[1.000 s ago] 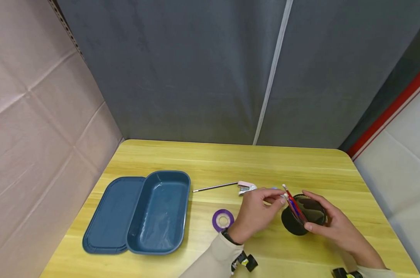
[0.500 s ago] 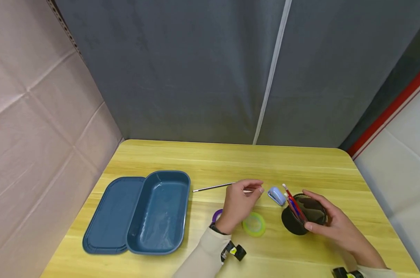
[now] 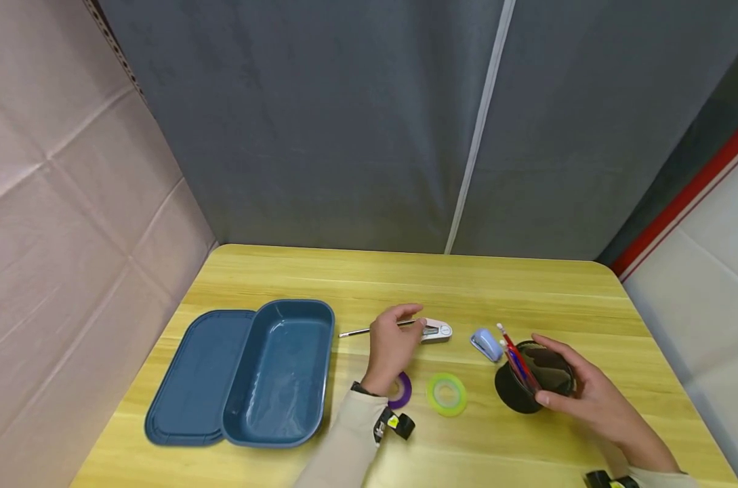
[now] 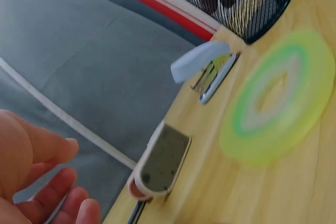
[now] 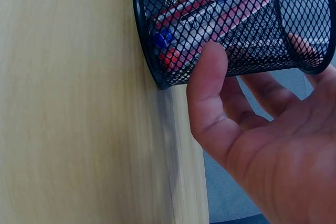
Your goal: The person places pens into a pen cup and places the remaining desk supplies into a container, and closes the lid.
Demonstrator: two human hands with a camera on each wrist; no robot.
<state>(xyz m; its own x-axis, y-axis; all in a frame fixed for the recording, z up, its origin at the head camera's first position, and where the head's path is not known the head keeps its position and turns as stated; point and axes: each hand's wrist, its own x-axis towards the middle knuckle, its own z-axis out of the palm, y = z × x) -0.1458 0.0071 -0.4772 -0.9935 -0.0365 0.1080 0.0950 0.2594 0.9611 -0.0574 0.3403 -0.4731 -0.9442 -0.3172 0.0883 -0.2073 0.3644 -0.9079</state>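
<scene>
My right hand (image 3: 597, 393) grips the side of a black mesh pen holder (image 3: 515, 393), thumb and fingers round its wall. Several pens and pencils (image 3: 518, 359) lean in it; the right wrist view shows red and blue ends through the mesh (image 5: 231, 14). My left hand (image 3: 394, 349) hovers over a thin black pencil (image 3: 356, 332), with nothing between its loosely bent fingers in the left wrist view. Just right of these fingers lies a small white item (image 3: 438, 331) with a grey flat face (image 4: 165, 161). A purple tape roll (image 3: 402, 392) is partly hidden by the left wrist.
A small blue stapler (image 3: 486, 344) lies left of the pen holder. Nearer the front is a yellow-green tape roll (image 3: 446, 394). At left, a blue box (image 3: 228, 420) rests beside its lid (image 3: 192, 379). A grey curtain (image 3: 320, 135) stands behind the table.
My left hand has moved left from beside the pen holder to above the black pencil, uncovering the blue stapler and the yellow-green tape roll. The right hand keeps its grip on the holder.
</scene>
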